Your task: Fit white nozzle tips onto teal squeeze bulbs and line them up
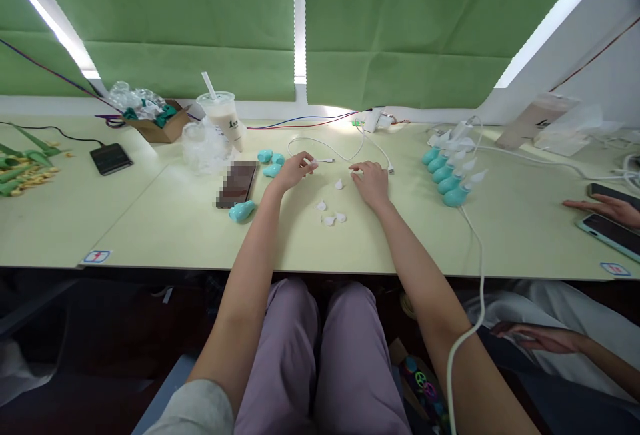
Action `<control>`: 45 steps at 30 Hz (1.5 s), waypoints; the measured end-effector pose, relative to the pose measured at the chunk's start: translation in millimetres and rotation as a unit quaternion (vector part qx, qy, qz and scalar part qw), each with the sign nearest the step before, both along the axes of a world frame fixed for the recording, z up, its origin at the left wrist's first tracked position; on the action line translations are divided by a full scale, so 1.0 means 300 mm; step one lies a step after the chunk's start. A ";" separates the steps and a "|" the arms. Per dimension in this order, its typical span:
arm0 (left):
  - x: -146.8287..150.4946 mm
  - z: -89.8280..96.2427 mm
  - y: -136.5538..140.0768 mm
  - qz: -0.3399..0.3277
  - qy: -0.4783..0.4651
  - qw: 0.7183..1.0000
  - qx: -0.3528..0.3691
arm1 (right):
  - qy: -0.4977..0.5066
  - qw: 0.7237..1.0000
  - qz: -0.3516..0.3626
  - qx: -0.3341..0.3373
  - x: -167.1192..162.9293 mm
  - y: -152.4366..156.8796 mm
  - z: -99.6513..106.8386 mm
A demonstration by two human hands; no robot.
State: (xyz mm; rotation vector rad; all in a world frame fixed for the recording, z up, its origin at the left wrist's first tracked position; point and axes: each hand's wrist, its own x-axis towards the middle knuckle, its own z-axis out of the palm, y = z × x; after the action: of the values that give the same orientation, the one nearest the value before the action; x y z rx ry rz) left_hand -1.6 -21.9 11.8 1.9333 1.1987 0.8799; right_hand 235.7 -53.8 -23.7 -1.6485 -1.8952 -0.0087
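Note:
My left hand (296,171) hovers over the table with its fingertips drawn together; something pale shows at them, too small to make out. Beside it lie several turquoise bulb-shaped pieces (272,170), and another turquoise bulb (242,211) rests nearer me. My right hand (371,184) is held palm down, fingers and thumb apart, with nothing seen in it. Between and below the hands are several small white teardrop-shaped pieces (321,206), one of them (339,184) close to my right fingertips. At the right stands a row of turquoise bulbs with white tips (454,196).
A phone (238,184) and a drink cup (223,115) in plastic stand left, near a cardboard box (159,130). White cables (345,155) run behind my hands; another cable (481,268) hangs over the front edge. Another person's hand (607,207) is at far right, by phones.

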 end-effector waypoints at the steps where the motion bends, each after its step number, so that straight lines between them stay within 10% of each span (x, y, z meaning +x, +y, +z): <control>1: -0.006 0.004 -0.005 -0.004 0.028 1.000 -0.004 | -0.001 1.000 0.000 0.000 -0.001 -0.001 0.001; 8: -0.034 0.035 -0.043 0.041 0.272 0.961 0.019 | 0.003 1.000 0.003 -0.002 -0.010 -0.010 0.015; 20: -0.033 0.046 -0.052 0.021 0.330 0.943 0.024 | 0.024 1.000 0.009 -0.011 -0.020 -0.009 0.020; 36: -0.004 0.044 -0.030 0.056 0.100 0.989 0.098 | 0.037 0.996 -0.078 0.008 0.015 0.007 0.026; 45: -0.021 0.000 0.020 0.084 -0.014 0.991 0.103 | -0.060 0.993 0.047 0.087 -0.143 -0.062 0.084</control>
State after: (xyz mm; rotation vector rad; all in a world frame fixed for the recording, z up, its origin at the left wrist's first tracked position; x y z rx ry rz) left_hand -7.8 -16.1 11.7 1.9926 1.3134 1.1550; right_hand 192.7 -72.5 1.5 -1.4695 -1.9990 -0.2339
